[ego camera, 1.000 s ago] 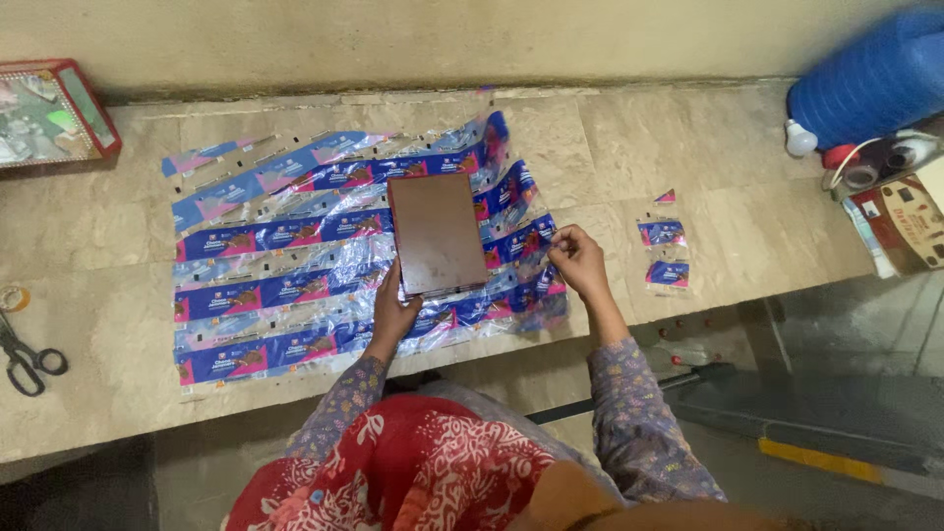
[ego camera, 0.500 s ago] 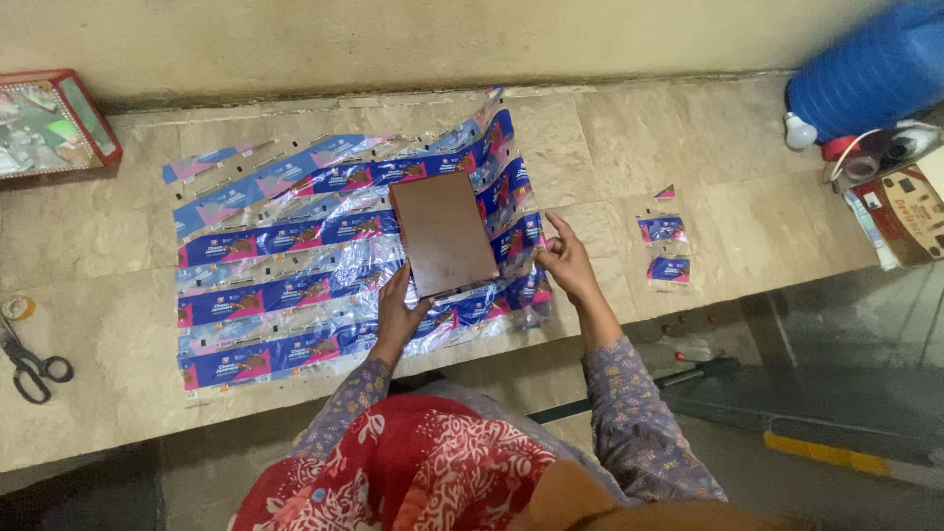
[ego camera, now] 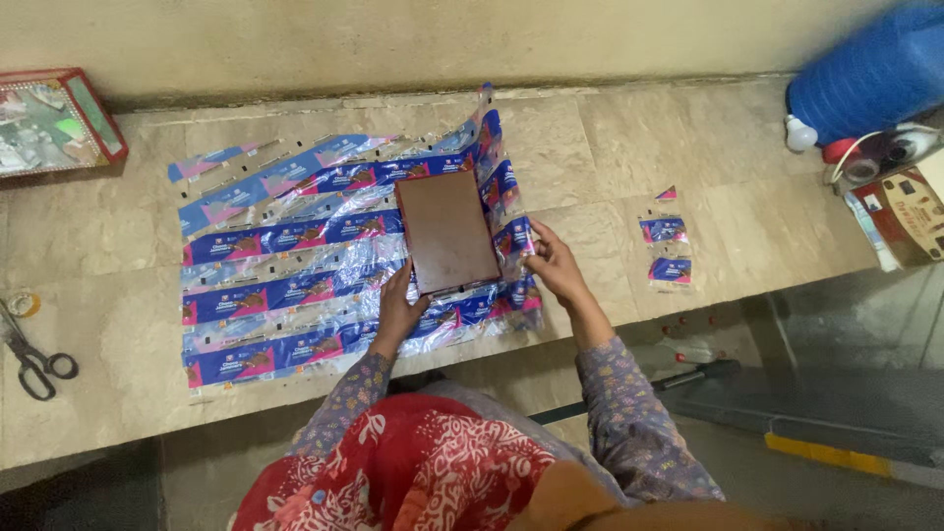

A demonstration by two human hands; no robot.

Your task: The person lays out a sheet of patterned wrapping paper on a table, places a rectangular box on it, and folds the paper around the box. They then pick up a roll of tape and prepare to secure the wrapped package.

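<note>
Several strips of shiny blue-and-pink wrapper film (ego camera: 285,275) lie side by side on a beige stone counter (ego camera: 108,246). A flat brown rectangular board (ego camera: 447,231) rests on their right part. My left hand (ego camera: 400,307) presses on the board's near edge. My right hand (ego camera: 551,261) pinches the right ends of the strips (ego camera: 513,236) and folds them up against the board's right side.
Small cut wrapper pieces (ego camera: 667,246) lie to the right. Black scissors (ego camera: 29,356) and a tape roll (ego camera: 22,303) sit at the left edge, a red-framed box (ego camera: 54,118) at the back left. A blue container (ego camera: 870,74), a bulb and boxes crowd the back right.
My right hand has moved left toward the board, drawing the strip ends inward and upward. The left hand stays on the board's near edge.
</note>
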